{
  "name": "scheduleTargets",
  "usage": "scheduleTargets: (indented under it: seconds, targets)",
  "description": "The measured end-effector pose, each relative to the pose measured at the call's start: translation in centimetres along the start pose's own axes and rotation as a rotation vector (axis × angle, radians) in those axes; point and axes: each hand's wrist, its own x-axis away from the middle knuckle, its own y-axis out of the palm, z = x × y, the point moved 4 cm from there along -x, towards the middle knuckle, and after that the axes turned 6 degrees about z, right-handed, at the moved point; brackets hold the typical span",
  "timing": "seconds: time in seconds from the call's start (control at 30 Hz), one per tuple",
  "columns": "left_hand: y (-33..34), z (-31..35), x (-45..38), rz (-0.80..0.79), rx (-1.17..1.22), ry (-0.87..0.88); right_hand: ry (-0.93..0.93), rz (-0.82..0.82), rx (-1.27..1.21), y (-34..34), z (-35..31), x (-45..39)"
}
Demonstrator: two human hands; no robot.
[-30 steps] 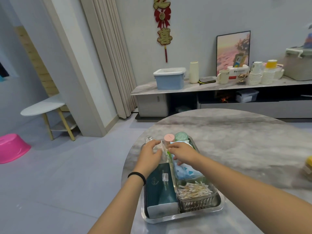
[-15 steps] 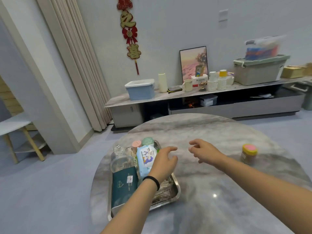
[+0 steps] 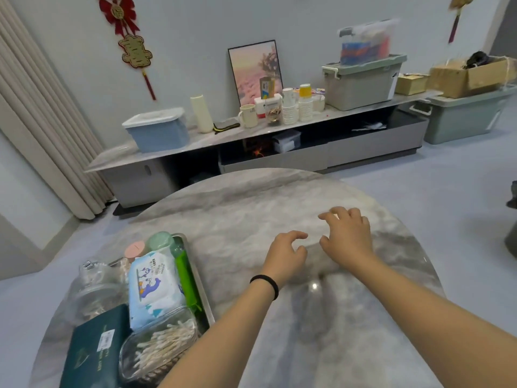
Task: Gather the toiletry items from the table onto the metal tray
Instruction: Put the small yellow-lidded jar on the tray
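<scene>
Both hands are held over the bare middle of the round marble table (image 3: 251, 208), close to one another and empty. The left hand (image 3: 286, 256) is loosely open, its fingers curled and parted, and a black hair band (image 3: 265, 284) is worn on its wrist. The right hand (image 3: 348, 236) is spread just beside it, slightly farther away, fingers bent downward with nothing gripped; whether the jar seen on this side of the table lies beneath it cannot be told, since that spot is covered by the hand.

The metal tray (image 3: 200, 287) is set at the near left edge of the table, well apart from both hands. It is crowded with toiletries: a pack of wet wipes (image 3: 154, 287) printed with a blue cartoon is laid along the middle, a green tube (image 3: 186, 284) is pressed between the pack and the tray's right rim, and a clear box of cotton swabs (image 3: 159, 345) is placed at the near end. A dark green box (image 3: 92, 351) lies to the left of the swabs, with a clear glass jar (image 3: 98, 287) behind it. A pink cap (image 3: 135, 249) and a pale green cap (image 3: 161, 240) are seen at the far end of the tray.
</scene>
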Motion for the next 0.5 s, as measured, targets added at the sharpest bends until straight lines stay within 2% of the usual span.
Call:
scheduleTargets:
  seconds: [0.1, 0.2, 0.33, 0.5]
  targets:
    - [2.0, -0.2, -1.3, -0.008, 0.021, -0.013, 0.088, -0.087, 0.046, 2.1, 1.7, -0.7]
    - [3.5, -0.6, -2.4, -0.019, 0.013, -0.014, 0.179, -0.176, -0.053, 4.1, 3.5, -1.1]
    - [4.2, -1.1, -2.8, -0.032, 0.015, -0.023, 0.172, -0.150, -0.134, 4.8, 3.9, -1.2]
    - [2.6, -1.3, -2.1, 0.009, 0.041, -0.012, 0.072, -0.115, -0.150, 3.3, 1.7, -0.8]
